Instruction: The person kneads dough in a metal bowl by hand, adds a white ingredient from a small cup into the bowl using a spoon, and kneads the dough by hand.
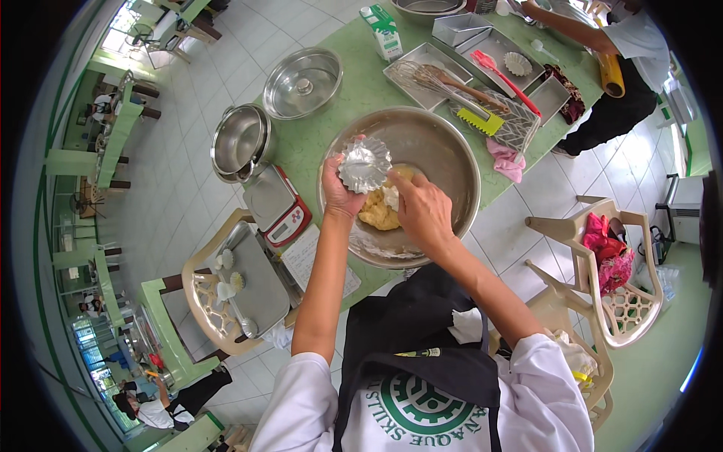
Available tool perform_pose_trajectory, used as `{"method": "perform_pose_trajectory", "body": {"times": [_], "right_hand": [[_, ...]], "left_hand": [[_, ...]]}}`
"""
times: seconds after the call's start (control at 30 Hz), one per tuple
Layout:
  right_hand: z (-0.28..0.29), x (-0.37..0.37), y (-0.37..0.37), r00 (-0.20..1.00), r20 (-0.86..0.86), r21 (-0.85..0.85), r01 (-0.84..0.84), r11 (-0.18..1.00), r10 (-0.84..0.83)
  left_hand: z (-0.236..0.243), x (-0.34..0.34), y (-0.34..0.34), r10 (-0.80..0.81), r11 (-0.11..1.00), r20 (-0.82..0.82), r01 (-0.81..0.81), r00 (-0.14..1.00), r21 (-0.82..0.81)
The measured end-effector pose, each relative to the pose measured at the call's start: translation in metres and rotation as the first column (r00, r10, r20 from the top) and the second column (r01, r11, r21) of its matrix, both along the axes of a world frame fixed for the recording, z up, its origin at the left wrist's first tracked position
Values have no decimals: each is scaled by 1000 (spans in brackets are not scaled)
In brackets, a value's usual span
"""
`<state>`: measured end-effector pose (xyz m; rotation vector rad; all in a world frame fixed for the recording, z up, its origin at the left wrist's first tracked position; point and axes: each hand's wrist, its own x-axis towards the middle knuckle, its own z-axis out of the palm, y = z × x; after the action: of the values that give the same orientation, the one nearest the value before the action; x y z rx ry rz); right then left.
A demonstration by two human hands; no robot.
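Note:
My left hand (343, 190) holds up a fluted metal tart mould (364, 164), its shiny hollow turned upward, over a large steel mixing bowl (456, 162). Close beside the mould is my right hand (426, 216), its fingers bent together around a small soft white piece (391, 197); whether that is paper or something else I cannot tell. Its index fingertip comes near the mould's edge. Below both hands, a lump of yellow dough (378, 213) lies in the bowl, and white floury smears mark the near inner wall.
Left of the bowl are a steel ring pan (303, 84), stacked pots (239, 143) and a red-trimmed scale (290, 224). Beyond it lie a whisk (433, 84), a red spatula (506, 81), baking pans and a carton (382, 32). Another person (629, 56) works at far right. Chairs (617, 264) stand nearby.

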<state>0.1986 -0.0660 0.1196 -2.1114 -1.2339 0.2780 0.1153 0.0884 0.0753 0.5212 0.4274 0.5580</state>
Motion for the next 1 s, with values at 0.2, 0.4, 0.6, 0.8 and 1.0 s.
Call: {"method": "perform_pose_trajectory", "body": {"times": [0.2,0.4,0.6,0.8,1.0], "right_hand": [[12,9,-12,1000,29,-41,-11,999,12],[-1,25,-9,993,118,-53,-6,999,12],[-9,34,-12,973,217,6,-78,997,75],[-17,36,-20,965,225,-16,-134,991,134],[-36,36,-11,972,210,-29,-106,994,109]], "left_hand": [[-2,6,7,63,994,-70,-56,996,96],[2,12,7,-60,959,-109,88,992,268],[-2,13,6,-99,939,-171,149,980,309],[-23,5,13,-71,927,-233,151,970,344],[-36,1,16,-129,898,-262,225,957,379]]}}
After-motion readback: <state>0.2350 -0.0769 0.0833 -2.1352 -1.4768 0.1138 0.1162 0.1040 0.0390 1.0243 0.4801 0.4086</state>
